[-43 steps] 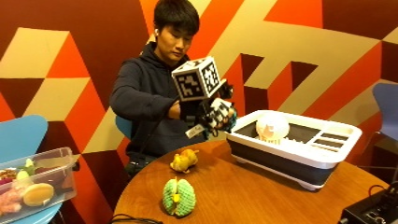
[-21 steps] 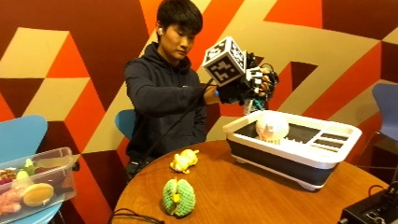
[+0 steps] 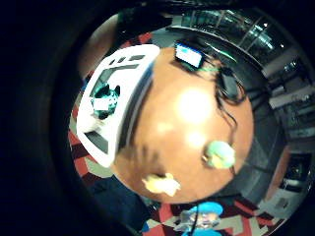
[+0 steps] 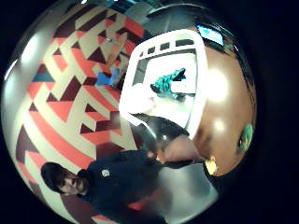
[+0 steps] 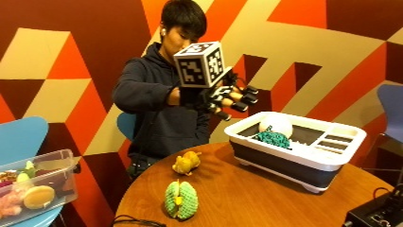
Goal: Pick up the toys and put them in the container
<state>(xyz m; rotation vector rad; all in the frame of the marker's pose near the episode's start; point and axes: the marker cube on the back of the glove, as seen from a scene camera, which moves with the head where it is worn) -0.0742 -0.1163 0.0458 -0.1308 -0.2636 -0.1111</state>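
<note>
Round brown wooden tabletop (image 5: pixel 264 194) across the lower centre and right of the outside view, bare wood between the toys and its near edge. Two toys left on it: yellow plush toy (image 5: pixel 186 162) near the far edge, green ridged plush toy (image 5: pixel 180 200) below it, long axis running toward the near edge. White-rimmed dark container (image 5: pixel 296 146) at right, holding two toys: teal knitted toy (image 5: pixel 272 138) and white ball (image 5: pixel 275 125). Gloved right hand (image 5: pixel 220 98) raised at centre, above the tabletop, left of the container, fingers (image 5: pixel 242 100) spread, holding nothing.
</note>
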